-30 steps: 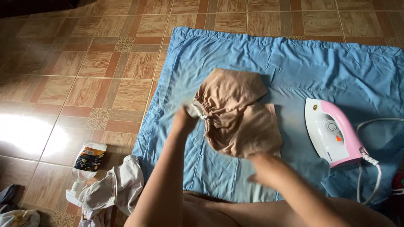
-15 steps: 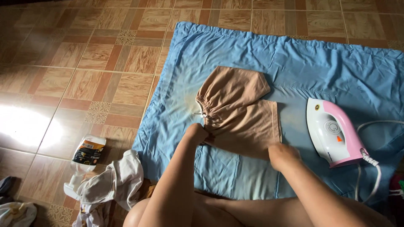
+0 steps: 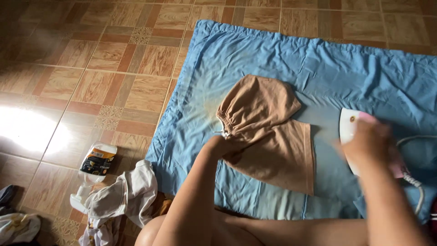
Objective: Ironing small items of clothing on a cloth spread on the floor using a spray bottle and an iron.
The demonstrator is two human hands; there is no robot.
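A pair of tan shorts [image 3: 268, 132] with a gathered waistband lies on a blue cloth [image 3: 282, 59] spread over the tiled floor. My left hand [image 3: 218, 146] presses on the near left edge of the shorts, just below the waistband. My right hand [image 3: 369, 142], blurred by motion, is over the handle of a white and pink clothes iron [image 3: 353, 132] standing at the right of the shorts; how firmly the fingers hold it is unclear. My bare knees fill the bottom edge of the view.
A white spray bottle [image 3: 93, 171] with a dark label lies on the brown floor tiles left of the cloth. Crumpled white garments [image 3: 123, 200] sit beside it. The iron's grey cord [image 3: 416, 191] loops at the right edge. More clothing [image 3: 16, 225] is at bottom left.
My right hand has left the near edge of the shorts and moved right onto the iron. My left hand has stayed on the shorts' left edge. The shorts lie flatter.
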